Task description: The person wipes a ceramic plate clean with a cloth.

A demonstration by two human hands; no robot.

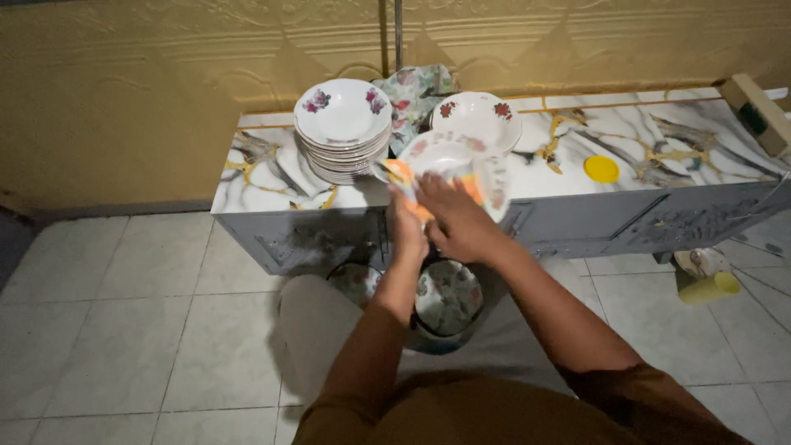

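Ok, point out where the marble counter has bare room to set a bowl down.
Bare marble counter lies right of the yellow disc, up to the box at the far corner. A smaller patch sits left of the tall bowl stack. The middle is crowded: stack, floral cloth, second bowl pile, both hands.

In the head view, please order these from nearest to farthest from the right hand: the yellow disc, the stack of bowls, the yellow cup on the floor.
From the right hand:
1. Stack of bowls, up-left on the counter.
2. Yellow disc, on the counter's right side.
3. Yellow cup, far right on the floor.
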